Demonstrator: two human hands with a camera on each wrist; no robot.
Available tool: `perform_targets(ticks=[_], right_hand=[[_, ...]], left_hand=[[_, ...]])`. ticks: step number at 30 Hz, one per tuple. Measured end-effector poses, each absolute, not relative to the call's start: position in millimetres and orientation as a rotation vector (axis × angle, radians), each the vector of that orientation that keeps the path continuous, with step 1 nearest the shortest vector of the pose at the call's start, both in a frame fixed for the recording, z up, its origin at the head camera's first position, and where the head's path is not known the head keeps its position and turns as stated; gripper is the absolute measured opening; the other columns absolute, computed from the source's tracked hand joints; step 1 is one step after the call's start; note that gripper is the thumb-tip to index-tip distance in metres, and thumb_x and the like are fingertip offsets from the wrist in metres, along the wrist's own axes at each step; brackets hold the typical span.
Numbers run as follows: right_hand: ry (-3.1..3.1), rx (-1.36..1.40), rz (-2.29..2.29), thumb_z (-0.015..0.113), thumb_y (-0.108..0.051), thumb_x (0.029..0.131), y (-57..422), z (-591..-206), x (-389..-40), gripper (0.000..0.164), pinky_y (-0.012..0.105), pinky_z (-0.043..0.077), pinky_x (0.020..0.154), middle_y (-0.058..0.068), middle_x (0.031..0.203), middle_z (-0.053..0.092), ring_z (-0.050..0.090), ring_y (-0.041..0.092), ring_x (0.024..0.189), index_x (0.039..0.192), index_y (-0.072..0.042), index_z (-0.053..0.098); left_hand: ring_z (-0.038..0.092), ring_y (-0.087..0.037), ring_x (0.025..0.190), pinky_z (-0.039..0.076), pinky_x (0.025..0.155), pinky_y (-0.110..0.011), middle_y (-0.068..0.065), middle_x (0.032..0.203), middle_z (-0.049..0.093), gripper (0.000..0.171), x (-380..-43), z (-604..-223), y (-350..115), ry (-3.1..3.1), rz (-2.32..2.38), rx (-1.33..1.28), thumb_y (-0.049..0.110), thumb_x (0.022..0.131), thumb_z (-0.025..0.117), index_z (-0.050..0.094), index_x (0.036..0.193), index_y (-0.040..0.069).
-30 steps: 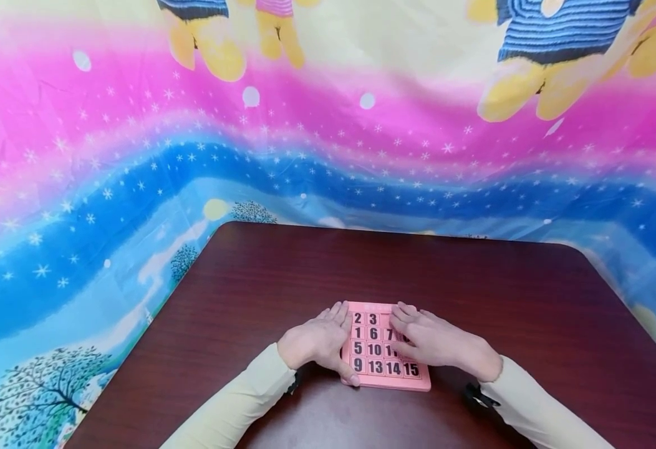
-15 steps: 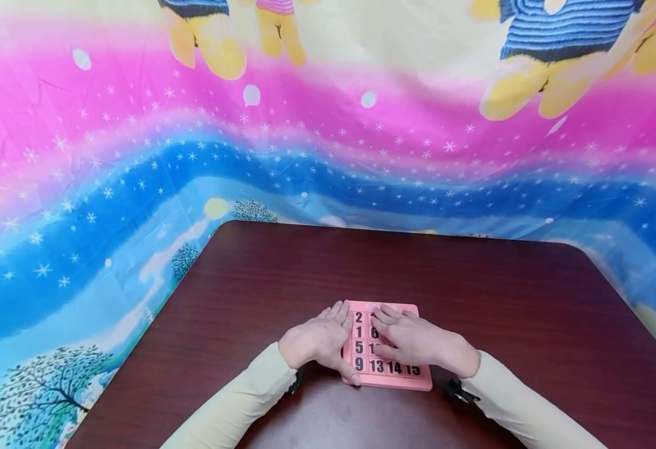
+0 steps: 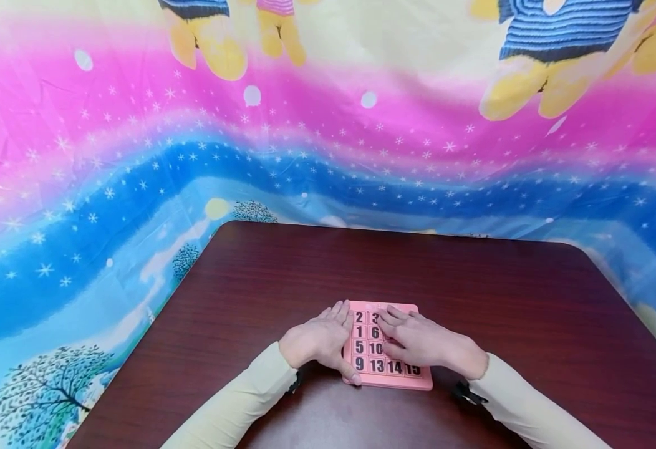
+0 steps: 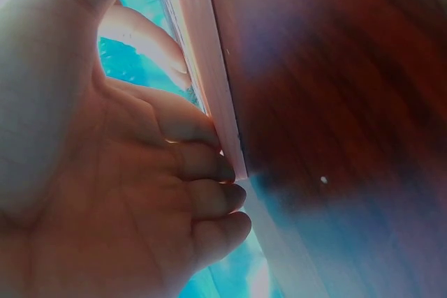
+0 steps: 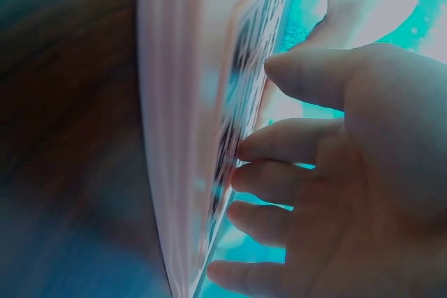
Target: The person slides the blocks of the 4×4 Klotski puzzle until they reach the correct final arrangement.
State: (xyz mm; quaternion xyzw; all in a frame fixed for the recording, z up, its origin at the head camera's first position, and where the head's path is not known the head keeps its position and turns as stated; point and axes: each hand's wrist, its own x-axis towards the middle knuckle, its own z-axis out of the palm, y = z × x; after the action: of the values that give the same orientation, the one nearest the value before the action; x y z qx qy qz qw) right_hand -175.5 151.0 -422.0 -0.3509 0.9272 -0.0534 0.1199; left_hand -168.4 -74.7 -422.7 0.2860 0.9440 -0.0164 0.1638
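On the brown table lies a pink number sliding puzzle (image 3: 376, 366), its tiles marked with black numbers. My left hand (image 3: 318, 340) rests along its left side, fingers extended toward the far corner and thumb at the near one. In the left wrist view those fingertips touch the board's side wall (image 4: 213, 54). Over the puzzle's right half, my right hand (image 3: 423, 340) reaches in with fingers spread. The right wrist view has its fingertips at the numbered face (image 5: 241, 102). Under that hand, several tiles on the right are hidden; 2, 1, 6, 5, 10, 9, 13 and 14 show.
The dark brown tabletop (image 3: 283, 268) extends around the puzzle on every side. Beyond its rounded far edge hangs a printed cloth (image 3: 328, 143) in pink, blue and cream. Light sleeves cover both forearms, and a black strap (image 3: 468, 394) shows under the right wrist.
My right hand moved left across the top tiles, then slid back slightly to the right, uncovering part of the 3 and the 10. My left hand stayed on the puzzle's left side.
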Motion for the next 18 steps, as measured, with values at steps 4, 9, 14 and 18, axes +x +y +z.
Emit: perform_targets(ticks=[4, 9, 14, 18], right_hand=[[2.727, -1.027, -0.146, 0.054, -0.037, 0.099, 150.9, -423.2, -174.7, 0.058, 0.064, 0.033, 0.113, 0.015, 0.156, 0.038, 0.029, 0.033, 0.148, 0.146, -0.004, 0.045], [2.718, -1.028, -0.138, 0.054, -0.038, 0.099, 148.5, -425.5, -174.9, 0.060, 0.061, 0.032, 0.114, 0.015, 0.158, 0.036, 0.028, 0.032, 0.149, 0.148, -0.004, 0.042], [2.720, -1.008, -0.117, 0.052, -0.040, 0.100, 154.4, -422.6, -176.4, 0.058, 0.062, 0.032, 0.114, 0.013, 0.157, 0.038, 0.029, 0.032, 0.149, 0.147, -0.006, 0.045], [2.738, -1.008, -0.069, 0.052, -0.043, 0.100, 160.8, -419.9, -177.0, 0.056, 0.062, 0.033, 0.114, 0.012, 0.154, 0.042, 0.031, 0.032, 0.148, 0.143, -0.008, 0.051]], left_hand=[[0.013, -0.028, 0.154, 0.018, 0.126, -0.035, -0.019, 0.164, 0.012, 0.130, -168.9, -422.6, -74.2, 2.691, -0.047, 0.812, 0.081, 0.065, 0.068, 0.022, 0.155, 0.000], [0.013, -0.028, 0.154, 0.018, 0.126, -0.034, -0.019, 0.164, 0.012, 0.130, -168.8, -423.5, -73.3, 2.686, -0.040, 0.808, 0.081, 0.065, 0.068, 0.022, 0.155, 0.000], [0.013, -0.029, 0.153, 0.018, 0.126, -0.035, -0.020, 0.164, 0.012, 0.129, -168.2, -424.2, -73.6, 2.689, -0.055, 0.828, 0.081, 0.065, 0.068, 0.023, 0.155, 0.000], [0.013, -0.029, 0.153, 0.017, 0.126, -0.035, -0.020, 0.164, 0.012, 0.128, -167.9, -424.0, -74.1, 2.691, -0.048, 0.828, 0.080, 0.065, 0.068, 0.024, 0.155, 0.000]])
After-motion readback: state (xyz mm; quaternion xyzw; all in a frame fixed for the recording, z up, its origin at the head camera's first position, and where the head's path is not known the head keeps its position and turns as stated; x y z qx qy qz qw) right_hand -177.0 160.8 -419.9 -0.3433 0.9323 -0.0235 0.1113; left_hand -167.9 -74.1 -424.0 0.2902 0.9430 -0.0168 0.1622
